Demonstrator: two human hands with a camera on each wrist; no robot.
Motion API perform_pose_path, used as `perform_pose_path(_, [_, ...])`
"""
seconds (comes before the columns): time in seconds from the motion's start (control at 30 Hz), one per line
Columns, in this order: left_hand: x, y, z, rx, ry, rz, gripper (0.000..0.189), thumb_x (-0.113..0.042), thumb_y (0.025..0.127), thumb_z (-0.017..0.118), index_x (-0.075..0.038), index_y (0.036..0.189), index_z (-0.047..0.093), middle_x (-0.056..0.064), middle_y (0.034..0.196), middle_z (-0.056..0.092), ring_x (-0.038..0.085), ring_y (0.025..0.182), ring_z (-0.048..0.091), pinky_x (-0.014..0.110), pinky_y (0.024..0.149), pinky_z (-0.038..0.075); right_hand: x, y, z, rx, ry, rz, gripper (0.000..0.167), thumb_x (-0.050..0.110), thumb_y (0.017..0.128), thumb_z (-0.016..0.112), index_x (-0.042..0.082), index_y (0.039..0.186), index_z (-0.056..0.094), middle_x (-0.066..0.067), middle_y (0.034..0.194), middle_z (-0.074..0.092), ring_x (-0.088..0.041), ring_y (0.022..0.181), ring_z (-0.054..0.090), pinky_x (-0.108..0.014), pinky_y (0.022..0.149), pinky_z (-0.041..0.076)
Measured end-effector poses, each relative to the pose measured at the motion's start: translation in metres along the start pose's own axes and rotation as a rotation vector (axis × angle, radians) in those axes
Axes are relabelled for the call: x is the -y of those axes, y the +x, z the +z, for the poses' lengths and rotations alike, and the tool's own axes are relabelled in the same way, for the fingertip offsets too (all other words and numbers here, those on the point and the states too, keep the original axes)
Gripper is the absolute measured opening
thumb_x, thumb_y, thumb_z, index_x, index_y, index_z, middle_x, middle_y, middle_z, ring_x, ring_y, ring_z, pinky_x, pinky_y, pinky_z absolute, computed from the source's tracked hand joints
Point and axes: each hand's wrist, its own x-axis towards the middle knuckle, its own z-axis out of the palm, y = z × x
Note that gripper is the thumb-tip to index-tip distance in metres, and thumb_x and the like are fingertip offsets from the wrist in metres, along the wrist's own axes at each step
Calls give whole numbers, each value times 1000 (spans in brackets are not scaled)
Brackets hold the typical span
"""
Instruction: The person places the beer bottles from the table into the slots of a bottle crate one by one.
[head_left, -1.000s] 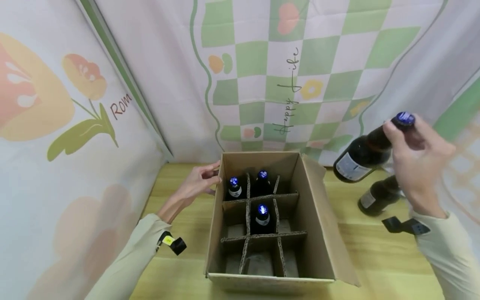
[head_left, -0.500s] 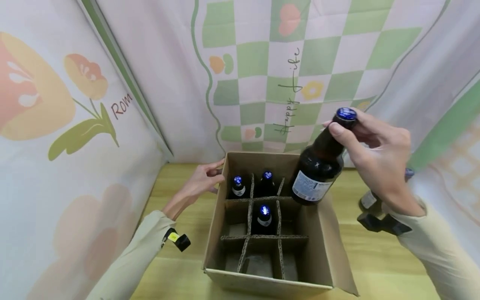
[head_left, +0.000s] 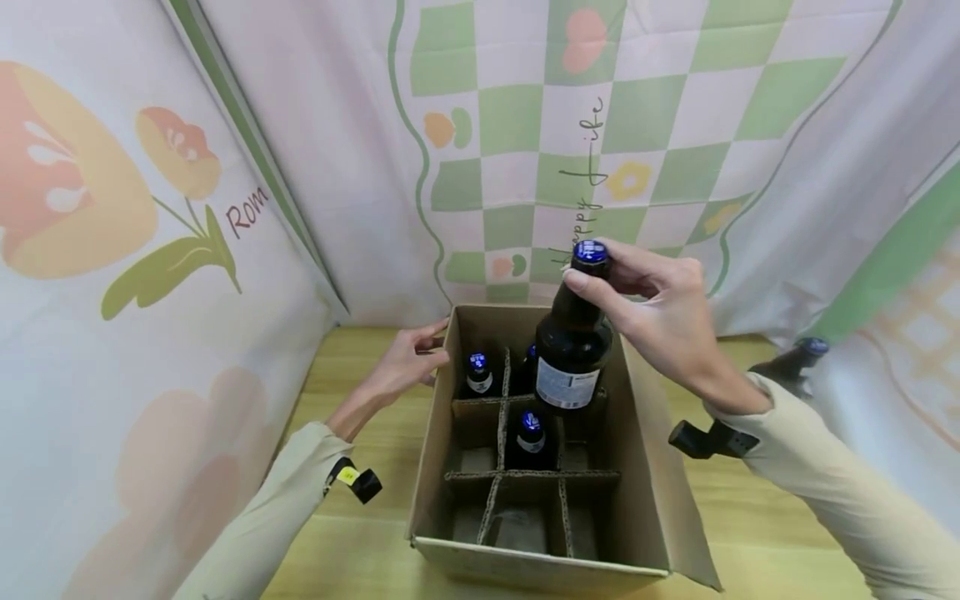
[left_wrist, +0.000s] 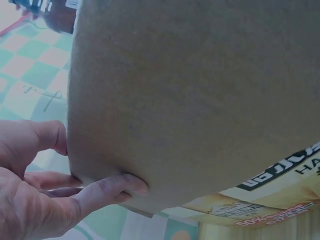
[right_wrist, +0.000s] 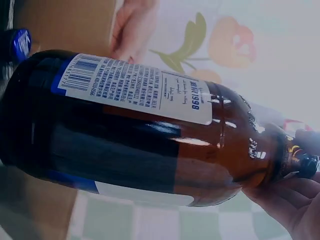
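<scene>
My right hand (head_left: 660, 308) pinches the neck of a brown glass beer bottle (head_left: 572, 367) with a blue cap and white label. The bottle hangs near upright over the back of an open cardboard box (head_left: 645, 467), its base at the dividers; whether it touches them I cannot tell. My left hand (head_left: 401, 367) grips the box's back left corner, fingertips and thumb against the cardboard side (left_wrist: 190, 100). Inside the box, one bottle (head_left: 478, 377) stands at back left and another (head_left: 531, 442) in the middle compartment. A third, partly hidden cap (head_left: 532, 352) shows behind the held bottle.
Right of the box another bottle (head_left: 795, 362) stands on the wooden table (head_left: 765, 517), partly hidden by my right forearm. The box's right flap (head_left: 693, 533) folds outward. A checkered curtain (head_left: 510, 183) hangs close behind, and a flowered one stands at left.
My right hand has carried the bottle left from over the table to over the back of the box. My left hand has stayed at the box's corner; the box shifted slightly.
</scene>
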Motion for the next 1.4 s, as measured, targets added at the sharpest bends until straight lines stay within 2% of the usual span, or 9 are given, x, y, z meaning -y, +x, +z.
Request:
perform_pose_path(0.13, [2,-7,-1,-20,39,-1,71,-1,95,60,-3,161,34,33,151,51,27,98,70,31,75,67,2,-5,13,51,28,36,32,-4,86,81,6,116,80,-7,97,81,-4,82,76,-13,73,60])
perform_pose_path(0.3, [2,-8,0,-36,34,3,72,-2,95,62,-5,161,36,31,152,51,35,104,71,32,76,67,5,-4,24,75,53,39,30,-3,87,82,7,115,80,-8,98,81,-4,85,77,-14,73,61])
perform_pose_path(0.5, [2,-8,-3,-34,-5,6,71,-1,95,60,-3,161,36,33,150,51,36,109,69,33,77,67,8,6,40,118,111,18,27,-2,87,82,1,114,78,-8,96,81,-7,84,77,-18,75,63])
perform_pose_path(0.63, [1,-8,-6,-43,-21,-7,69,-1,96,60,-4,160,38,32,150,52,40,115,67,34,77,67,9,12,51,195,128,31,24,2,89,82,1,112,78,-6,98,81,-8,87,78,-20,75,64])
perform_pose_path(0.73, [1,-6,-6,-37,-33,-12,67,-2,97,61,-5,160,39,32,150,52,40,120,66,35,77,67,13,11,56,251,107,49,25,7,92,81,3,117,77,-5,102,81,-9,90,78,-20,77,64])
perform_pose_path(0.83, [4,-4,-5,-25,-50,-11,65,-2,99,61,-6,160,40,31,150,53,35,115,68,34,77,67,17,8,61,290,102,82,27,12,94,79,4,119,75,-4,104,81,-10,92,78,-22,78,65])
perform_pose_path(1.0, [7,-8,-5,-11,-68,7,64,-1,100,60,-3,160,38,32,149,54,37,116,68,33,76,67,12,-2,75,348,152,118,24,14,94,79,6,117,75,-2,104,80,-10,92,77,-26,79,66])
perform_pose_path(1.27, [6,-6,-4,9,-69,15,63,-2,102,59,-4,161,36,31,150,53,44,123,65,34,77,67,3,-12,92,419,147,-135,28,4,85,85,-3,111,76,-5,94,80,-9,78,74,-19,68,60])
perform_pose_path(1.4, [7,-6,-5,9,-66,3,63,-4,104,61,-5,161,36,30,151,53,42,123,66,34,78,67,4,-11,96,415,171,-113,25,3,86,85,-3,108,76,-6,93,80,-11,80,76,-21,70,62])
